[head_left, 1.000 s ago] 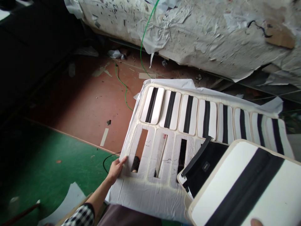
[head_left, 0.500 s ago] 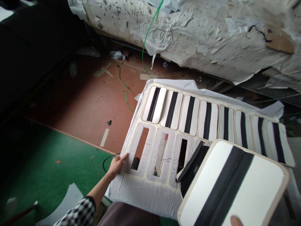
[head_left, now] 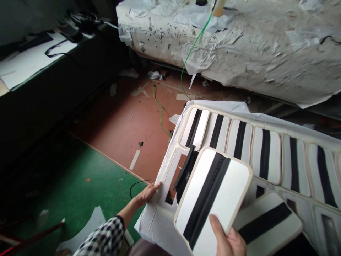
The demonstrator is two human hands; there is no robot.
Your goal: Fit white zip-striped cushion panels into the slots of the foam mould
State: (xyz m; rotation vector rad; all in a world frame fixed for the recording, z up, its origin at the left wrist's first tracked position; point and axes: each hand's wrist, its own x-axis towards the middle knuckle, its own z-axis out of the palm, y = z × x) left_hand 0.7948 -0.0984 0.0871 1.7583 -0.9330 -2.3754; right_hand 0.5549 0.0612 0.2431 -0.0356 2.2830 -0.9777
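Observation:
My right hand (head_left: 230, 241) grips a white rounded panel (head_left: 234, 181) with a black zipper strip down its middle, thumb on top and the other fingers mostly hidden beneath. A black fabric part (head_left: 186, 174) with a small label sticks out under the panel's left side. With my left hand (head_left: 149, 193) I hold the left edge of a white-covered board (head_left: 163, 177). Similar striped panels lie in a row of slots along the board's far side, among them a corner panel (head_left: 195, 128). Another striped panel (head_left: 269, 224) rests loose at lower right, partly covered by my right hand.
A paper-covered table (head_left: 239, 53) stands behind, with a green cord (head_left: 197, 41) hanging from it to the reddish floor (head_left: 112, 124). On the left is a dark bench with a white sheet (head_left: 34, 60) on top. Scraps lie on the floor.
My right hand has brought the held panel left, over the near-left slots of the board. The view has turned left. My left hand stays at the board's left edge.

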